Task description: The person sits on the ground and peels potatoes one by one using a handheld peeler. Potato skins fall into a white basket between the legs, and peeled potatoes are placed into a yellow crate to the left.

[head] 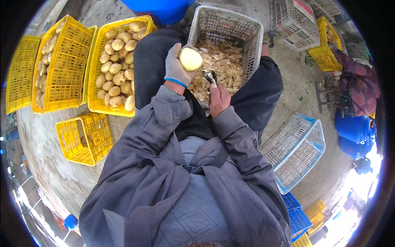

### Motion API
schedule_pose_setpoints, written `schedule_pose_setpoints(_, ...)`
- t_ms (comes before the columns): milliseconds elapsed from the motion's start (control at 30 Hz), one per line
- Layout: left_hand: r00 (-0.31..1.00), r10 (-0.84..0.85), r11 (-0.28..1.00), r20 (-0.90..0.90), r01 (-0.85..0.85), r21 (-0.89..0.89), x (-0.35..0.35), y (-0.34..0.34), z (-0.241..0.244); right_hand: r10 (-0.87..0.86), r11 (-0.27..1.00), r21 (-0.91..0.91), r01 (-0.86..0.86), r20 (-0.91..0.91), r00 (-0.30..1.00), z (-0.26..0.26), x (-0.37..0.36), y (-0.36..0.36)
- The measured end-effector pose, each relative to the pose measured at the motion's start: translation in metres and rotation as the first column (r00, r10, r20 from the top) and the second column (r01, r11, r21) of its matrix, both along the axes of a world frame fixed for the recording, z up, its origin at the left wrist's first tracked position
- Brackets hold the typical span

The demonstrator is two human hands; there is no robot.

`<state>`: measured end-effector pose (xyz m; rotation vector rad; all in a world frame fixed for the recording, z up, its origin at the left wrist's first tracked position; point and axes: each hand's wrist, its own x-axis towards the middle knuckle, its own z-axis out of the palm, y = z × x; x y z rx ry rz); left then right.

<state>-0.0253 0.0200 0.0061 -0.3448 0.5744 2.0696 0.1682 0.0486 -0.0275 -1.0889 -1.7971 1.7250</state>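
Observation:
My left hand, in a grey knit glove with a blue cuff, holds a peeled pale-yellow potato. Just below and to the right of it, my bare right hand grips a peeler with a dark head, a short gap from the potato. Both hands are over the near left part of a grey plastic crate between my legs. Brown and pale peelings lie in that crate. At the left, a yellow crate holds many unpeeled potatoes.
Further left stand more yellow crates, one with potatoes. An empty yellow crate lies nearer. On the right are a white-and-blue crate, stacked grey crates and a co-worker beside a yellow crate. A blue tub stands ahead.

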Motion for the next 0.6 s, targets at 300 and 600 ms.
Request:
schedule_pose_setpoints(300, 0.893, -0.090, 0.986, -0.440, 0.018, -0.165, 0.006, -0.004, 0.009, 0.006, 0.992, 0.125, 0.006, -0.088, 0.996, 0.022, -0.003, 0.004)
schedule_pose_setpoints(600, 0.703, -0.125, 0.967, -0.700, -0.072, -0.245, 0.014, -0.002, 0.003, 0.087, 0.927, 0.359, -0.108, 0.076, 0.993, 0.073, -0.018, 0.010)
